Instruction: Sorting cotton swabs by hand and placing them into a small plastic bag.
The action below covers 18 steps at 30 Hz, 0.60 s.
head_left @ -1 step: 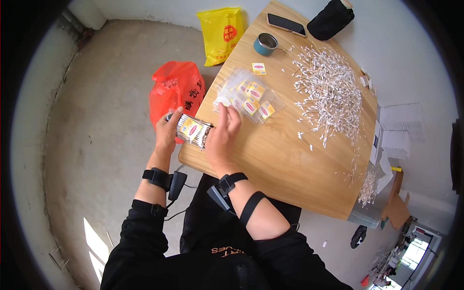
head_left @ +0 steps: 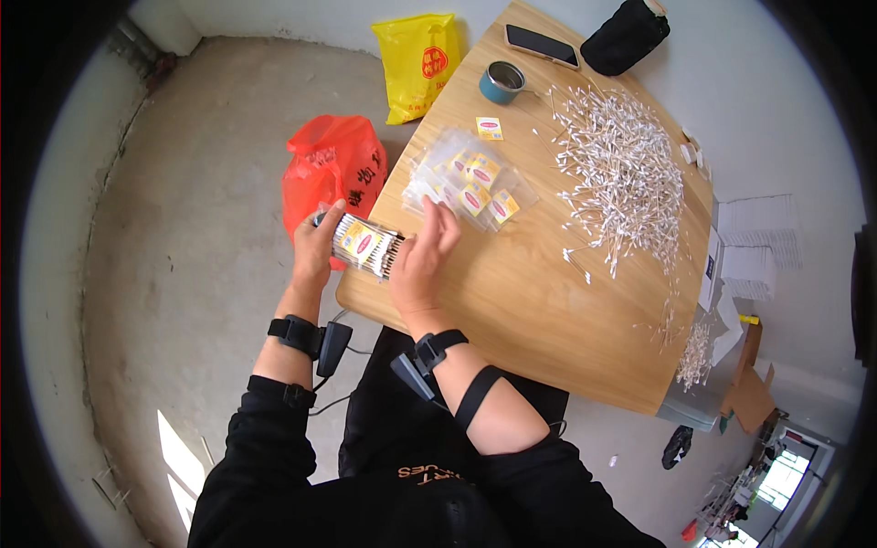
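My left hand [head_left: 315,247] grips one end of a clear packet of cotton swabs [head_left: 364,247] with a yellow and white label, above the table's left front corner. The swabs lie side by side inside, and their tips show at the packet's right end. Close beside that end is my right hand [head_left: 427,262], fingers stretched upward and holding nothing; whether its thumb touches the swab tips I cannot tell. Just beyond it, several flat clear bags [head_left: 445,155] with yellow labels overlap on the wooden table [head_left: 493,301]. A big heap of loose cotton swabs [head_left: 626,164] spreads across the right side.
A red plastic bag [head_left: 333,173] stands left of the table, with a yellow bag [head_left: 416,68] behind it. At the far end are a blue cup [head_left: 501,83], a phone [head_left: 542,47] and a black pouch [head_left: 626,38]. One loose label [head_left: 490,129] lies near the cup.
My right hand has shifted very slightly right, away from the packet's end, showing more of the swab tips. My left hand and the packet stay nearly in place.
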Available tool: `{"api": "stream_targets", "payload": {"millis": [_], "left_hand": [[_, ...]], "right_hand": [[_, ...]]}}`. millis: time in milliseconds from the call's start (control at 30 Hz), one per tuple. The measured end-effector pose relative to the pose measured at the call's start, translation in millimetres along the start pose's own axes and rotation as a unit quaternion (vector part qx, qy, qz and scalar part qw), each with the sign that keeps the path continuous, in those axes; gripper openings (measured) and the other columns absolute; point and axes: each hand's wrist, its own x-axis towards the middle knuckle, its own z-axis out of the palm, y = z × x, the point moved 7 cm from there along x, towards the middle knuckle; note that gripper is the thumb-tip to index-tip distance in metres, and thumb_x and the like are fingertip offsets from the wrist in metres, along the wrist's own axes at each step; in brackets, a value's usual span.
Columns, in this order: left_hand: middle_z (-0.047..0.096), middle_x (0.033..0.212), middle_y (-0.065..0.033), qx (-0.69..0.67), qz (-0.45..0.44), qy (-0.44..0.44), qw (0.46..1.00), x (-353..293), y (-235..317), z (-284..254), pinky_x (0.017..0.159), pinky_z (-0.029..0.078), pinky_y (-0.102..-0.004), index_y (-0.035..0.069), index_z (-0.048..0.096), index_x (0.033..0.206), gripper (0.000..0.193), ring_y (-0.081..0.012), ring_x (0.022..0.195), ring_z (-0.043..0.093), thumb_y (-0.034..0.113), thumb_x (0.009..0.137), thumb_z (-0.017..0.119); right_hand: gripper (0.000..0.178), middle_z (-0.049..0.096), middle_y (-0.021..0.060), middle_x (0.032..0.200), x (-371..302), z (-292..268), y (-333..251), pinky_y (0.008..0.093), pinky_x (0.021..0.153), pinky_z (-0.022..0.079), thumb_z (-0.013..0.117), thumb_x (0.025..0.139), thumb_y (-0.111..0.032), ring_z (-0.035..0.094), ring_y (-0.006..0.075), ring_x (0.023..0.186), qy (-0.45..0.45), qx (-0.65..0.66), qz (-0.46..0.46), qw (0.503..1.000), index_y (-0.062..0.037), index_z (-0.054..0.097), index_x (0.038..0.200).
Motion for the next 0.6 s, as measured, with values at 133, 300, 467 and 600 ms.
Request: {"api": "stream_targets", "payload": {"millis": [133, 300, 467, 600], "left_hand": [[0.063, 0.073, -0.0003, 0.025, 0.002, -0.02, 0.999, 1, 5, 1, 0.058, 0.044, -0.0233, 0.004, 0.065, 0.08, 0.024, -0.0068, 0.062, 0.057, 0.027, 0.088, 0.071], [0.063, 0.072, 0.0001, 0.038, 0.001, -0.013, 0.999, -2, 8, 2, 0.056, 0.044, -0.0233, 0.004, 0.065, 0.08, 0.024, -0.0069, 0.059, 0.056, 0.026, 0.088, 0.071], [0.062, 0.074, -0.0012, 0.02, -0.007, 0.006, 1.0, 0, 7, 2, 0.056, 0.044, -0.0244, 0.003, 0.064, 0.082, 0.023, -0.008, 0.062, 0.056, 0.024, 0.088, 0.071], [0.062, 0.077, -0.0016, 0.035, -0.004, -0.017, 0.999, 5, 4, 3, 0.057, 0.044, -0.025, 0.003, 0.064, 0.084, 0.023, -0.0087, 0.064, 0.056, 0.024, 0.088, 0.071]], "right_hand": [[0.05, 0.029, 0.0256, 0.14, -23, -5, 1, 0.0477, 0.107, 0.027, 0.045, 0.097, -0.018, 0.033, 0.0394, 0.126, 0.042, 0.089, 0.097, 0.99, 0.0027, 0.03, 0.14], [0.056, 0.027, 0.0261, 0.14, -31, 17, -5, 0.0466, 0.109, 0.026, 0.041, 0.101, -0.031, 0.03, 0.0395, 0.128, 0.02, 0.137, 0.145, 0.98, 0.0026, 0.025, 0.143], [0.056, 0.028, 0.0254, 0.139, -25, 39, -17, 0.0465, 0.108, 0.027, 0.039, 0.102, -0.034, 0.031, 0.0389, 0.129, 0.047, 0.164, 0.15, 0.974, 0.0024, 0.025, 0.143], [0.056, 0.032, 0.0262, 0.137, -23, 36, -14, 0.0466, 0.108, 0.028, 0.04, 0.101, -0.035, 0.034, 0.0399, 0.127, 0.046, 0.195, 0.146, 0.969, 0.0034, 0.028, 0.141]]}}
